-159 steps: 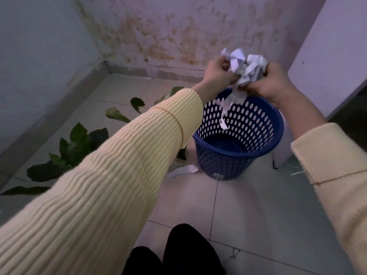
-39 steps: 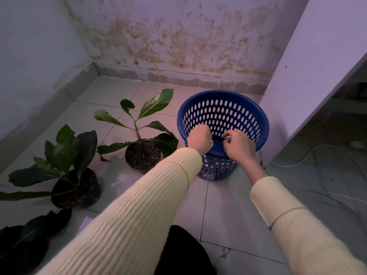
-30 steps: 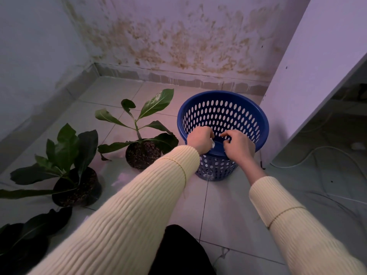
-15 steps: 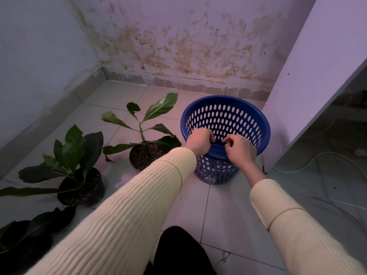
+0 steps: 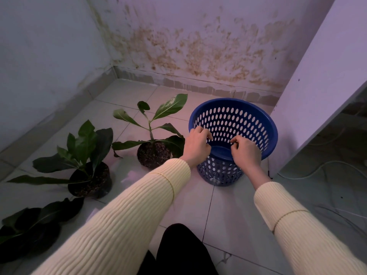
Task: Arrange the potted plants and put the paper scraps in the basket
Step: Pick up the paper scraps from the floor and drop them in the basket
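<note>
Two hands hang over the near rim of the blue perforated basket, which stands on the tiled floor just beside a white panel on the right. We note the left hand over the rim's near-left part and the right hand over its near-right part, a gap between them. Both have the fingers curled loosely inward; neither wraps the rim, and we see nothing held in either. Whether the fingertips touch the plastic we cannot tell from this angle. The basket's inside bottom shows only as dark blue between the hands; any paper scraps in it are hidden from us.

Against the frame half a second back, the hands have let go of the near rim, which they were then gripping with closed fingers, and have lifted slightly with the fingers loosened. The basket sits where it was.

Three potted plants line the floor to the left: the nearest plant to the basket, a middle plant, and a dark plant at the lower-left edge. The back wall carries brown staining above the skirting. Pale cables lie on the floor at right.
</note>
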